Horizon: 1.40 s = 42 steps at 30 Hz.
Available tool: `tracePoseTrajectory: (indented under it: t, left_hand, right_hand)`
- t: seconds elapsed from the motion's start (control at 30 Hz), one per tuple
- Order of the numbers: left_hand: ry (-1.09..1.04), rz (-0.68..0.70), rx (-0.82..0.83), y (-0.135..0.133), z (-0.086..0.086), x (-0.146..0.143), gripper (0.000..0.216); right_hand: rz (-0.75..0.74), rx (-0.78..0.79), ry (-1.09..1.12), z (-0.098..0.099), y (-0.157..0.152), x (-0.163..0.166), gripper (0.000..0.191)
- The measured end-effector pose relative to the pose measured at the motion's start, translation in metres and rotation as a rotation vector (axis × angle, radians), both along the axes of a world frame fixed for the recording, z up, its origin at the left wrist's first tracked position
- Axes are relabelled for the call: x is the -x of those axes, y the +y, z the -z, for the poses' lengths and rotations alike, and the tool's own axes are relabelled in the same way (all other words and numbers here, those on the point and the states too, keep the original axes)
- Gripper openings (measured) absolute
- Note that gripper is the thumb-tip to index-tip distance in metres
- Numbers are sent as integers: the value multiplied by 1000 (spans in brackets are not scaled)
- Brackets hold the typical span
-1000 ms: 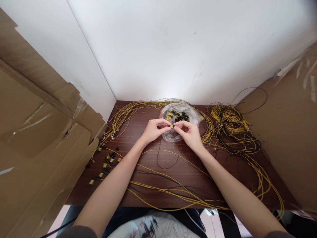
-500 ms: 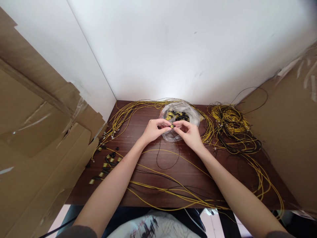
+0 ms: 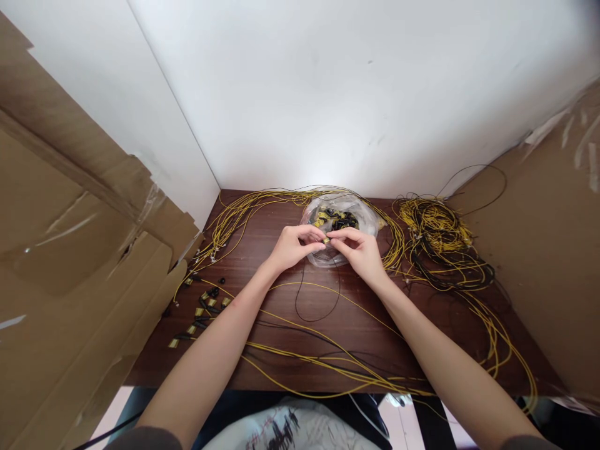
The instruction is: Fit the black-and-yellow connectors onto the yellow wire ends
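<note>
My left hand (image 3: 291, 247) and my right hand (image 3: 360, 252) meet above the middle of a dark wooden table (image 3: 356, 325). Both pinch a small yellow connector (image 3: 325, 240) between thumb and fingertips. A thin black wire (image 3: 319, 300) hangs from the connector and loops down onto the table. Just behind the hands lies a clear plastic bag (image 3: 342, 215) holding several yellow and black connectors.
A tangle of yellow and black wires (image 3: 440, 244) lies at the right. Yellow wires (image 3: 229, 225) arc along the back left, and more (image 3: 328, 365) cross the front edge. Several small connectors (image 3: 201, 309) lie at the left. Cardboard sheets (image 3: 70, 250) (image 3: 553, 250) flank the table.
The hands stay in place; the fingers shift slightly on the connector, and the black wire loop has moved a little.
</note>
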<state>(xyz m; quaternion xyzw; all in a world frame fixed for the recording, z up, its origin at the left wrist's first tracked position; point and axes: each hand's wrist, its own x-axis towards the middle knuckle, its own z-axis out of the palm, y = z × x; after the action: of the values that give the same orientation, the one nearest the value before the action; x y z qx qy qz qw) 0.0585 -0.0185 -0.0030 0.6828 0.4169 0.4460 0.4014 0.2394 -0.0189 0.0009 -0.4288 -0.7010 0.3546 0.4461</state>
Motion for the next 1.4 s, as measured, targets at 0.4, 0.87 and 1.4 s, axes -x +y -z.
tracePoseTrajectory:
  t: [0.4,0.87,1.4]
  left_hand:
    - [120,76,-139,-1,3,0,39]
    - [137,-186,-182,-3,2,0,31]
    - [-329,-604,-249,-14,-51,28,37]
  right_hand:
    - [6,149,173,3,-1,4,27]
    - [-34,139,142,4,-2,4,30]
    - [-202,289,388,-70,17,-9,38]
